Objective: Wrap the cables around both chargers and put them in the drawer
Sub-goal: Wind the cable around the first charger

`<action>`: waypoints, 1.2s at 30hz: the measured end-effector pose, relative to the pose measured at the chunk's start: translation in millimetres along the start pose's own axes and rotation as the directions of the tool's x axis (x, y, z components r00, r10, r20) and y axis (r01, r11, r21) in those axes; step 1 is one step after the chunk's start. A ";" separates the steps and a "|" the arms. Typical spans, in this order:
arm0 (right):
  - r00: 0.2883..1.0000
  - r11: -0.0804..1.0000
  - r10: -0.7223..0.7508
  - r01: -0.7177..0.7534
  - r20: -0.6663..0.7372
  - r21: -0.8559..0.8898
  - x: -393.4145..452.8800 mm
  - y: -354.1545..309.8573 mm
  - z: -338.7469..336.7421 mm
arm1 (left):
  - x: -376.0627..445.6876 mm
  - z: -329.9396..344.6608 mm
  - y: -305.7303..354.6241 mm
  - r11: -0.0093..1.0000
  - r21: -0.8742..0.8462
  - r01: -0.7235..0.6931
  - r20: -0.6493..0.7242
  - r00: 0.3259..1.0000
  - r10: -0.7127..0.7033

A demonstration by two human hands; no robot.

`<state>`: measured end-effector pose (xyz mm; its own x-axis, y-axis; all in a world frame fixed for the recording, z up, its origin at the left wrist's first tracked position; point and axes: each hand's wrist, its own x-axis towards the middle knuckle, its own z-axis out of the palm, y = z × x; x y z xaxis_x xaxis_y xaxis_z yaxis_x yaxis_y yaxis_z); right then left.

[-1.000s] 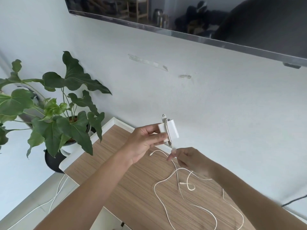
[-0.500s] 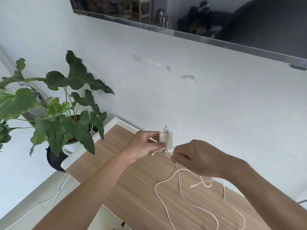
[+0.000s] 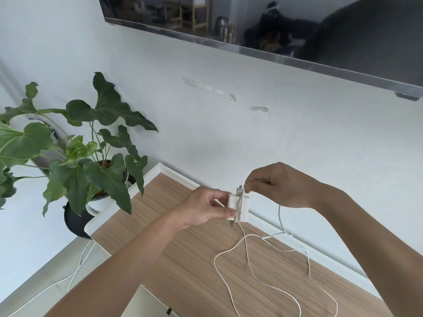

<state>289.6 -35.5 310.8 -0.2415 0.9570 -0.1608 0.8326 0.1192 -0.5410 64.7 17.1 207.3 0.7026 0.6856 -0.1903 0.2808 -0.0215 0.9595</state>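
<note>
Centre of the frame, just above the wooden counter, the left hand is closed on the white charger, thumb and fingers clamping its left half, prongs pointing down. The right hand sits up and to the right of it, pinched shut on the thin white cable right at the charger's top edge. That block looks light, hard and smooth, so gripping its flat faces as the left hand does seems the safe hold; the cable is limp and springy, likely to slip off the smooth corners unless each turn is pulled snug, and best held close to the body. A few turns already band the middle of the charger, while long loose loops trail across the counter toward the lower right. Against a second ago, the right hand has swung from below the charger to above it, carrying the cable up and over for another turn, and the charger now sits prongs down. No second charger or drawer can be made out.
</note>
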 end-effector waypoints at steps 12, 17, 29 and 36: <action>0.989 0.850 0.137 -0.148 0.059 0.506 20.9 45.8 7.5 | -5.9 4.0 -0.3 0.960 -0.268 -0.086 0.094 0.989 0.114; 0.985 0.638 0.114 -0.175 0.132 0.750 20.2 67.2 35.3 | -2.2 7.4 2.8 0.911 -0.392 -0.130 0.018 0.989 0.149; 0.970 0.741 0.209 -0.238 0.120 0.628 6.4 67.1 96.3 | 10.2 -6.0 12.0 0.775 -0.593 -0.217 -0.145 0.976 0.162; 0.983 0.869 0.149 -0.184 0.111 0.460 -7.4 42.5 106.2 | 18.2 -5.8 -4.1 0.767 -0.614 -0.185 -0.234 0.971 0.047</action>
<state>273.8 -65.6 201.3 -0.1684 0.9289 -0.3300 0.5385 -0.1937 -0.8200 72.5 33.9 201.1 0.5425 0.8351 -0.0911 -0.3159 0.3033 0.8990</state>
